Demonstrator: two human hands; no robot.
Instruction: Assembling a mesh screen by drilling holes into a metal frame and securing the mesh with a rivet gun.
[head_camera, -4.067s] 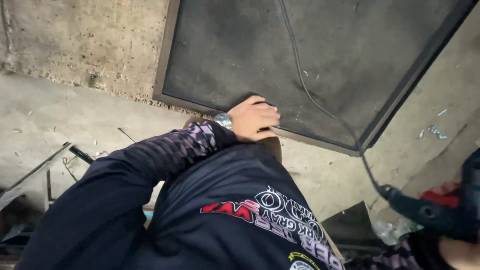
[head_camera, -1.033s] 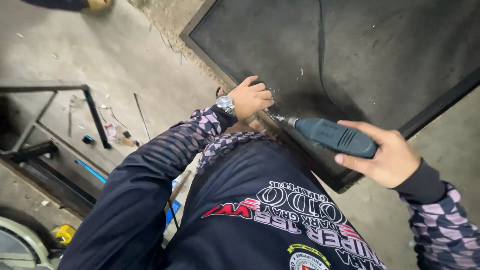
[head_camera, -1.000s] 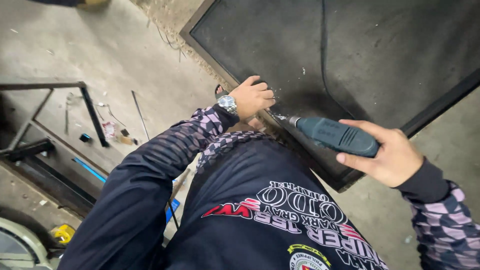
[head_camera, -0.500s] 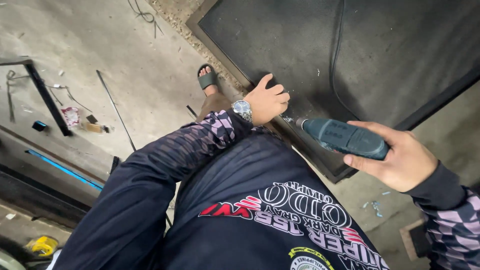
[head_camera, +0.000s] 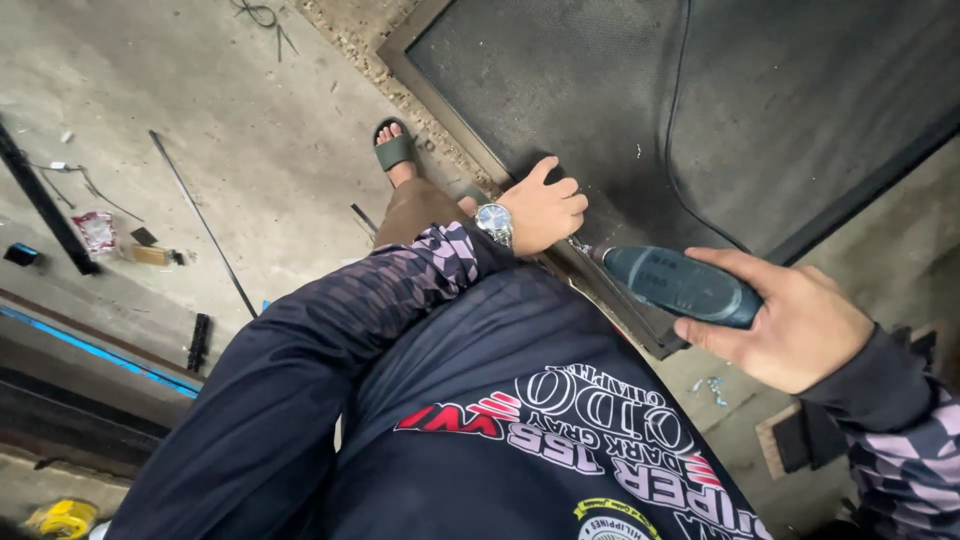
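Observation:
A large dark mesh screen in a metal frame (head_camera: 440, 110) lies on the concrete floor. My left hand (head_camera: 545, 205), with a silver wristwatch, presses down on the frame's near edge, fingers curled on it. My right hand (head_camera: 790, 320) grips a blue-grey corded rotary tool (head_camera: 680, 285) whose tip points left at the frame, just below my left hand. The tool's black cord (head_camera: 675, 130) runs up across the mesh. My dark printed shirt fills the lower middle of the view.
My foot in a green sandal (head_camera: 393, 150) stands left of the frame. Thin metal rods (head_camera: 200, 225), a black bar (head_camera: 45, 205) and small scraps lie on the floor at left. A blue-edged beam (head_camera: 90, 350) runs along the lower left. Wood scraps (head_camera: 800, 440) lie at right.
The view has swung so the sandalled foot and more floor show. My left hand stays on the frame edge; the tool in my right hand has stayed pointed at the frame beside it.

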